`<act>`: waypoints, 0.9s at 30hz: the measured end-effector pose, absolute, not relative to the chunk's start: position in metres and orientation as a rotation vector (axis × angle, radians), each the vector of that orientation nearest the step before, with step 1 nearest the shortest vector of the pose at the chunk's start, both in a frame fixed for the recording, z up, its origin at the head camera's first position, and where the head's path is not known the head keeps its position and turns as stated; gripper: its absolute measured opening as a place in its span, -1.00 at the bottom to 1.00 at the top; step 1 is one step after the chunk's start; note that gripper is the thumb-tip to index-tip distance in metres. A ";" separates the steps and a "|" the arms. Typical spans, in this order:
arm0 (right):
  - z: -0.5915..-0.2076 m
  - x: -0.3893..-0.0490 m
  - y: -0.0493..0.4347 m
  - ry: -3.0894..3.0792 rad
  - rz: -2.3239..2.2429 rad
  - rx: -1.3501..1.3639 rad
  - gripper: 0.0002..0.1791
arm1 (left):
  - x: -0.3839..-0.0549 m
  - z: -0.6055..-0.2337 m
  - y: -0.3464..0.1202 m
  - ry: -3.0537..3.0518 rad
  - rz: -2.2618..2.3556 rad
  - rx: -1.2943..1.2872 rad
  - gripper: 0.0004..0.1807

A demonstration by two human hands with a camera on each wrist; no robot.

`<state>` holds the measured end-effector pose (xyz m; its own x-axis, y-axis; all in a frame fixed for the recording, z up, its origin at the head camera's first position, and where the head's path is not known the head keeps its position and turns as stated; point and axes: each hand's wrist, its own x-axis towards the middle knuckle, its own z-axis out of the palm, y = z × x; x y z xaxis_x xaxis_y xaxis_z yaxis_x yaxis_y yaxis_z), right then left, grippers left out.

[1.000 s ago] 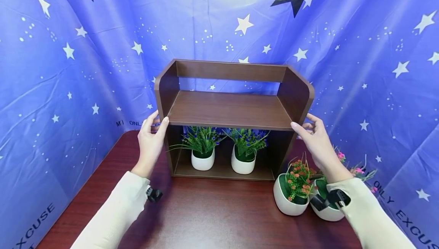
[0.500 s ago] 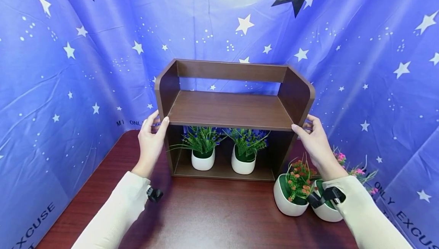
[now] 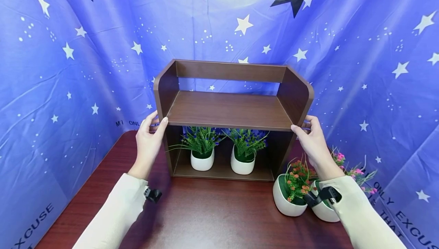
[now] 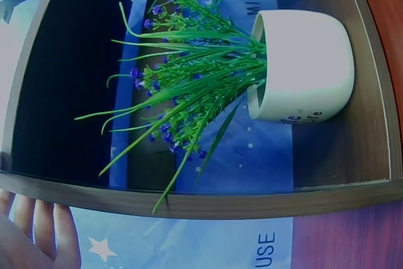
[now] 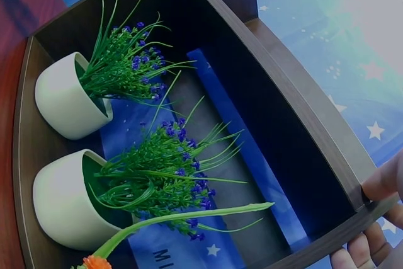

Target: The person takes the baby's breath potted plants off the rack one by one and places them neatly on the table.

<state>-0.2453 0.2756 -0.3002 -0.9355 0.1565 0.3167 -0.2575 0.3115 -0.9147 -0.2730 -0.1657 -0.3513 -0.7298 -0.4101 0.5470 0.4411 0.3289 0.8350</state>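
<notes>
A dark brown two-tier wooden shelf (image 3: 223, 108) stands upright on the table. My left hand (image 3: 149, 142) grips its left side panel, the thumb on the front edge at upper-board height and the fingers round the outside. On the opposite panel my right hand (image 3: 313, 142) holds on in the same way, its fingers partly hidden behind the wood. Two white pots with blue-flowered grass, a left potted plant (image 3: 202, 159) and a right potted plant (image 3: 242, 161), sit inside the lower tier. The upper board bears nothing.
On the red-brown table (image 3: 212, 211), right of the shelf, stand a white pot with orange flowers (image 3: 289, 199) and one with pink flowers (image 3: 324, 211), partly behind the right wrist. A blue star-patterned curtain (image 3: 209, 20) surrounds the table at the back and sides.
The right forearm and wrist have shifted slightly left and inward while the hand stays on the panel. The shelf and plants keep their places.
</notes>
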 end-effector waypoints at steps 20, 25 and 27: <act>-0.303 -0.250 0.271 -2.212 1.626 0.049 -0.70 | -0.243 -0.349 -0.162 -1.817 -1.462 -0.129 -0.59; -0.304 -0.250 0.270 -2.194 1.638 0.026 -0.66 | -0.223 -0.340 -0.155 -1.794 -1.448 -0.217 -0.61; -0.304 -0.250 0.270 -2.193 1.643 0.022 -0.66 | -0.217 -0.341 -0.153 -1.795 -1.455 -0.272 -0.60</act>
<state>-0.2504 0.2695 -0.3036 -0.9203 0.2221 0.3220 -0.2467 0.3094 -0.9184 -0.2174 -0.1531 -0.3411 -0.6628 -0.3028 0.6848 0.6071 0.3180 0.7282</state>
